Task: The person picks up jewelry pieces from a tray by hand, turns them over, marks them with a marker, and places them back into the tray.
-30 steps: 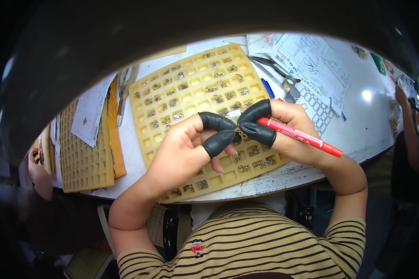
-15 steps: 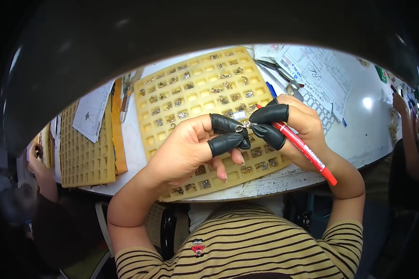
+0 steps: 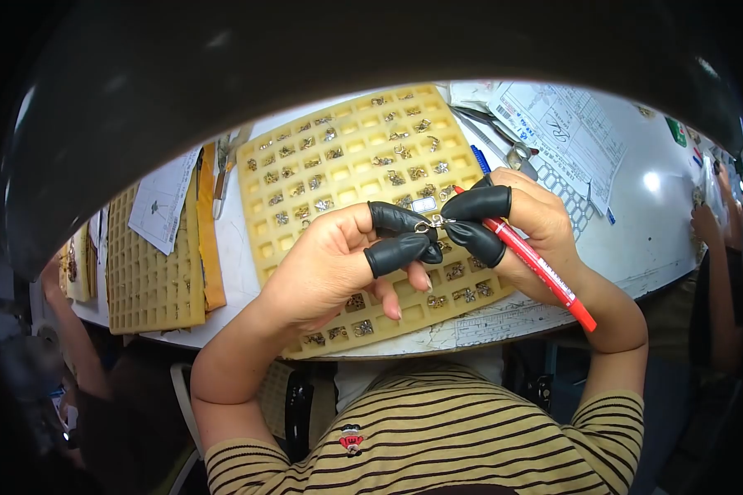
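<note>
Black finger cots cover the thumb and index fingertips of both hands. My left hand [image 3: 330, 252] pinches one end of a small, shiny metal jewelry piece [image 3: 429, 224] with a loop in it. At its other end, my right hand [image 3: 532, 219] grips the piece between thumb and index finger. A red marker pen [image 3: 545, 272] is also tucked in my right hand, slanting down to the right. Beneath both hands lies a yellow compartment tray [image 3: 338, 175], many cells holding small metal jewelry pieces. The fingertips partly hide the held piece.
To the left are another yellow tray [image 3: 144, 289] and a printed sheet [image 3: 161, 202]. Printed papers [image 3: 565, 124], a blue pen [image 3: 480, 158] and metal tools [image 3: 491, 128] lie at upper right. Other people's arms [image 3: 722, 239] show at both sides.
My hands hold nearly the same pose, the left one shifted very slightly left. At the sides, other people's arms have moved.
</note>
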A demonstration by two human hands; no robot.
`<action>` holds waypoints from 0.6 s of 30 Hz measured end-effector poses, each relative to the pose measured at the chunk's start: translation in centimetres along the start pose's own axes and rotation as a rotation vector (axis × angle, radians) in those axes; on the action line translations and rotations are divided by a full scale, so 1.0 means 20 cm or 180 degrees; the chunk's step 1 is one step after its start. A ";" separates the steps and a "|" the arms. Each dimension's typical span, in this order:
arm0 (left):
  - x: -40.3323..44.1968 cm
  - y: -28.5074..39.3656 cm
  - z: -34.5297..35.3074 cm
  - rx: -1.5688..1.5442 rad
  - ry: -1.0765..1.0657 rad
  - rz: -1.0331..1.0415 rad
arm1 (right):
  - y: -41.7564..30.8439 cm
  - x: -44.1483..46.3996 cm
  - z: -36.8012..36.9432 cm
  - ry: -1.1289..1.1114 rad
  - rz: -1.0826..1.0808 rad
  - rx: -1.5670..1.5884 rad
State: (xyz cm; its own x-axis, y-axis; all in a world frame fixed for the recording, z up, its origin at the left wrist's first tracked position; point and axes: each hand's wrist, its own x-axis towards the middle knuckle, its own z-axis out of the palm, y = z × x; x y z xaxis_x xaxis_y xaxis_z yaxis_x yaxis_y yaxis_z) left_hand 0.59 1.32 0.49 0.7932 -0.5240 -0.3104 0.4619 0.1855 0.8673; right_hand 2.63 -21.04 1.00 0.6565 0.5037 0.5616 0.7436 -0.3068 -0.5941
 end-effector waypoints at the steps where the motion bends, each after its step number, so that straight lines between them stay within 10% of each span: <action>1: 0.00 0.00 0.00 -0.0028 0.0010 -0.0006 | 0.00 0.00 0.00 -0.0003 0.0011 -0.0011; 18: -0.01 0.01 0.01 0.0048 0.0131 0.0033 | -0.01 -0.02 0.01 0.0518 0.0061 -0.0180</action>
State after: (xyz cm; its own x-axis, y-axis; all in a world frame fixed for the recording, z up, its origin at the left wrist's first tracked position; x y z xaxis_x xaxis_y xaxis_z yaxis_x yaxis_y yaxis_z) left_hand 0.41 1.24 0.91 0.8137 -0.4873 -0.3167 0.4477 0.1780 0.8763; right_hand 2.12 -21.01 0.77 0.6790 0.3614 0.6390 0.7337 -0.3624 -0.5747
